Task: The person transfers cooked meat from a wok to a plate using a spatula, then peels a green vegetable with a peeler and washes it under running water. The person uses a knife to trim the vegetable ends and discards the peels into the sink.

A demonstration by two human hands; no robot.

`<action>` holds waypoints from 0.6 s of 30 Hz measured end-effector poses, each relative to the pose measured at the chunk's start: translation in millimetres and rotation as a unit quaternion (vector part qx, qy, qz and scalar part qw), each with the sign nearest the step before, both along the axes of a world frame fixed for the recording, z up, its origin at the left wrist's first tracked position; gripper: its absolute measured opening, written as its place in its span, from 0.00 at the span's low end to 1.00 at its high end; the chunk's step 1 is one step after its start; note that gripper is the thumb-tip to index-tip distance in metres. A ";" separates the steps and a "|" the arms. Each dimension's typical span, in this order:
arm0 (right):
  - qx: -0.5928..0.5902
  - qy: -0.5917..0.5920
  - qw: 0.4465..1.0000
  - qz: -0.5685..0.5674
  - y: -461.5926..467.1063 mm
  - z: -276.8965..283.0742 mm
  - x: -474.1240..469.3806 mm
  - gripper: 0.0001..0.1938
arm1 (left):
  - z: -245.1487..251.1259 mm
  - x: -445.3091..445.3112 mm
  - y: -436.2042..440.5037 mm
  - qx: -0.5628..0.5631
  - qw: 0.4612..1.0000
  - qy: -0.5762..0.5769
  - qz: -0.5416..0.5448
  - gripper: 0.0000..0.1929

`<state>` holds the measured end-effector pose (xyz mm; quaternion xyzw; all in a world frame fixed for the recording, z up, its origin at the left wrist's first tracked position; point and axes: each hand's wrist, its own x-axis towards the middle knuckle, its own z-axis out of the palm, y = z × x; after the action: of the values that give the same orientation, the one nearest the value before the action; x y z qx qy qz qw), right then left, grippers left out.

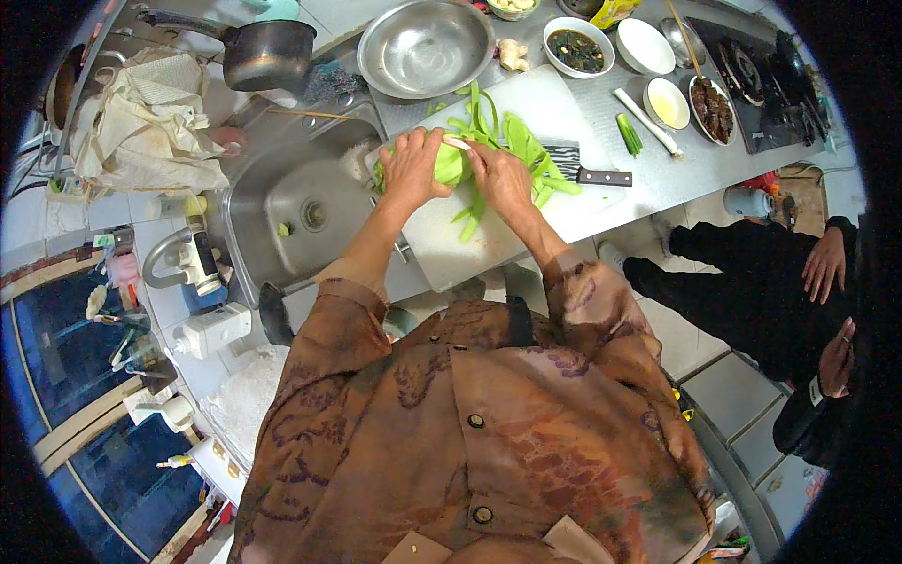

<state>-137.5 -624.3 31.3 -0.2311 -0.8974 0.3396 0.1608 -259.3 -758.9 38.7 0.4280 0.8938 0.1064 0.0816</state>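
Observation:
My left hand [414, 169] grips a light green vegetable [451, 163] over the left part of a white cutting board [451, 261]. My right hand [502, 173] is closed around a small pale-handled tool [458, 143], whose end lies against the vegetable; its working edge is hard to make out. Green peelings and strips [521, 137] lie in a heap beyond and beside my right hand. A cleaver with slots in its blade and a dark handle [604, 178] rests on the board to the right, its blade partly under the strips.
Left of the board is a steel sink [271, 204]. Behind stand a steel basin [426, 49], ginger [513, 55] and a bowl of dark food [578, 53]. A white leek stalk [645, 120] and an oval dish of brown food [712, 113] lie right. Another person [747, 282] stands at the right.

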 end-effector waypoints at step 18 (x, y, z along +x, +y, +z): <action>-0.018 -0.031 0.999 -0.010 11.0 0.7 56.2 0.15 | -11.2 -16.0 -7.3 0.034 0.998 -0.034 0.032 0.51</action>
<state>-81.3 -613.2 32.0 -0.2536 -0.8933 0.3468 0.1317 -275.4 -766.2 27.5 0.3979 0.8996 0.1539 0.0935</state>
